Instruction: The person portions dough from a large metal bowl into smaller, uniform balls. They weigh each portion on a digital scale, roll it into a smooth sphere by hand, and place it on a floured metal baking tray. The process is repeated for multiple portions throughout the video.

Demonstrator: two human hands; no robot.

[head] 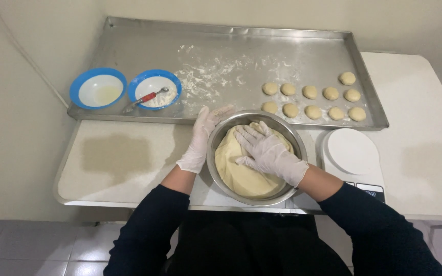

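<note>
— Where is the dough (244, 176) sitting?
— In the steel bowl (216, 140) at the table's near edge, just beside the white scale (350, 151).
— And the hands?
— The gloved right hand (269, 152) is pressing flat and open on the dough; the gloved left hand (203, 135) is lying open against the bowl's outer rim.
— Behind them?
— Dough balls (313, 97) and two blue bowls (125, 90) are resting on the floured tray (231, 46).

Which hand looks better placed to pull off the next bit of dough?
Probably the right hand: it lies flat on the dough inside the metal bowl. The left hand is outside, resting against the bowl's rim, seemingly steadying it.
</note>
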